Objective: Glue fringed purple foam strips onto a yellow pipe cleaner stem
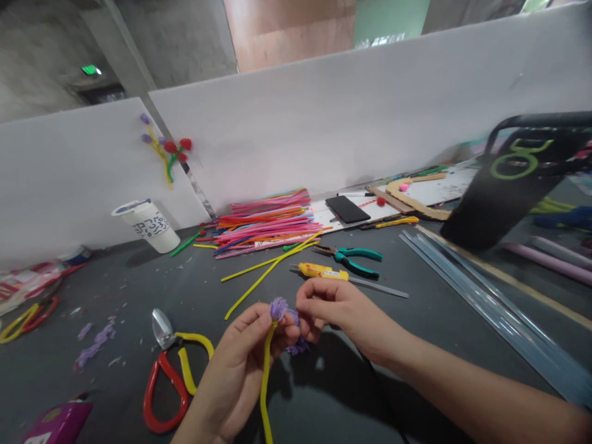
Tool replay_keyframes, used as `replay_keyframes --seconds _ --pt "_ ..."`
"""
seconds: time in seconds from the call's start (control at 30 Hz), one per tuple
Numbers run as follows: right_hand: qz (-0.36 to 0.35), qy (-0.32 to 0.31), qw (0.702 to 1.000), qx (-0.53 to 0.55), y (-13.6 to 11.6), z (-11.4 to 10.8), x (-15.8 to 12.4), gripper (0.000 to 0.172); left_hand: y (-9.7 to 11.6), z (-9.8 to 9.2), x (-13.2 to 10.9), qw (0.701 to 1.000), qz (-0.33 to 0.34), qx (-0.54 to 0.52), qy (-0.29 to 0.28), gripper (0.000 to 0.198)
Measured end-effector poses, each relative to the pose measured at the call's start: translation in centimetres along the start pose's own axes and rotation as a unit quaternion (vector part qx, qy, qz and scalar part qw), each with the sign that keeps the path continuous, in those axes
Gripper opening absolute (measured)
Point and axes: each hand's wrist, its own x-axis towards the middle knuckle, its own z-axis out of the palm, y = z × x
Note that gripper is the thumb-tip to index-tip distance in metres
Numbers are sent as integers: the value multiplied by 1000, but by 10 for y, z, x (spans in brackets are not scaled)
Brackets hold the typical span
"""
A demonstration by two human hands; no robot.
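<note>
My left hand [243, 361] is closed on a yellow pipe cleaner [265, 391], which hangs down past the palm. At its upper end sits a fuzzy purple tuft [278, 307], between the left thumb and fingers. My right hand [340, 308] is just to the right, its thumb and index finger pinched together by the tuft. What those fingertips grip is hidden. More purple fuzz [300, 347] shows below the hands. Left of my left hand lie cutting pliers [163, 370] with one red and one yellow handle.
Beyond the hands lie a yellow glue gun-like tool [321, 271], teal-handled pliers [358, 254], loose yellow pipe cleaners [259, 275] and a colourful pipe cleaner pile [272, 225]. A paper cup [150, 228] stands left; clear sticks [490, 308] and a black tumbler [504, 185] are right.
</note>
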Motion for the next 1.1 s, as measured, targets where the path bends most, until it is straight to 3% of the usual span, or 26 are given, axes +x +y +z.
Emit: replay_keyframes --seconds 0.07,0.17,0.33,0.63,0.73,0.83,0.93,1.0,1.1 --pt "-15 32 999 -8 -1 0 -1 26 -1 0 0 1000 -6 -9 0 11" --pt "-40 58 997 -26 -4 2 -2 11 -1 0 1 1000 -9 -25 15 11" --pt "1 14 1000 -3 -4 5 -3 14 -2 -1 1 999 -6 -26 29 10" --pt "56 2 997 46 -1 7 -4 15 -4 -1 3 999 6 -33 12 10" --pt "31 34 996 70 0 5 -3 12 -4 -1 2 999 5 -35 9 10" --pt "-5 91 994 63 -2 2 -2 24 -3 -1 1 999 8 -47 19 8" --pt "-8 63 997 44 -5 2 -2 25 -3 -2 2 998 16 -53 22 7" --pt "16 24 998 57 -6 3 -4 20 -3 -3 2 998 19 -52 19 7" --pt "43 12 996 72 -4 7 -5 19 -4 -2 1 999 18 -45 15 7"
